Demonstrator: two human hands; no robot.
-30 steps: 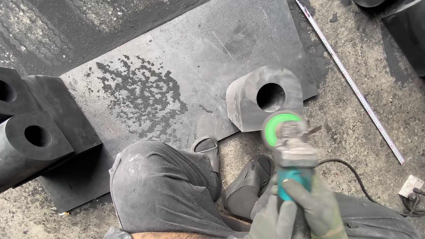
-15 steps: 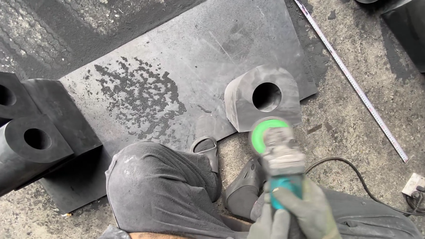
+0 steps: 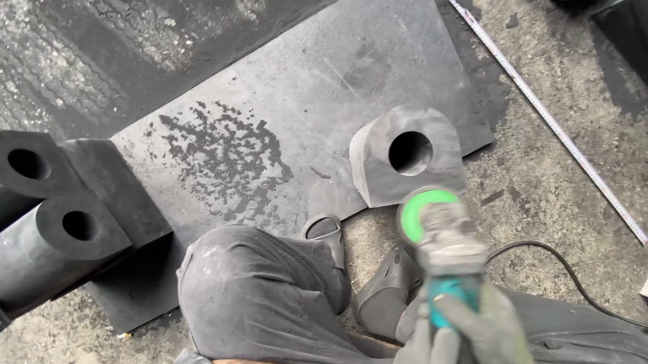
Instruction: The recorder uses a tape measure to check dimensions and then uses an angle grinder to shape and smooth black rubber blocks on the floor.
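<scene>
Angle grinder (image 3: 441,250), long axis running away from body, clasped in gloved right hand (image 3: 487,334) and left hand (image 3: 420,351); green disc just short of rubber block (image 3: 402,161) lying ahead on mat (image 3: 286,111).

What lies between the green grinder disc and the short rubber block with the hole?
Nothing: in the head view the grinder disc sits right at the lower edge of the rubber block; whether they touch is unclear.

Head camera, looking steeply down over the crouching person's knees.

It sits close above the gloved hands (image 3: 480,334) gripping an angle grinder (image 3: 441,250) at the lower right, and faces forward across the dark rubber sheet (image 3: 279,133) to the holed rubber block (image 3: 406,161). Only this one view exists, so nothing is shared.
</scene>
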